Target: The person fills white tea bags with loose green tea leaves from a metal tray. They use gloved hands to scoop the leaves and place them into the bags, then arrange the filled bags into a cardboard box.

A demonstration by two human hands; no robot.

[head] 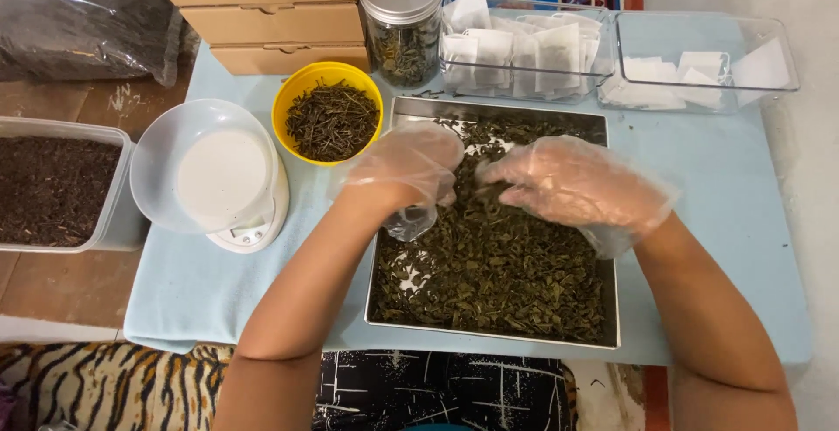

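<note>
Both my hands wear loose clear plastic gloves and hover over a shallow metal tray [612, 309] spread with dried green tea leaves [498, 274]. My left hand [411, 169] is curled over the tray's upper left part, fingers bent down into the leaves. My right hand [572, 182] lies just right of it, fingertips pinched together on a few leaves near the left hand. Whether the left hand grips any leaves is hidden by the glove.
A yellow bowl [301, 90] of dark stems sits upper left of the tray, beside a white kitchen scale [218, 186] with a clear bowl. Behind stand a metal-lidded jar [402, 20], cardboard boxes [262, 11], and two clear trays [708, 64] of white paper bags. A tub of dark tea [52, 186] is at left.
</note>
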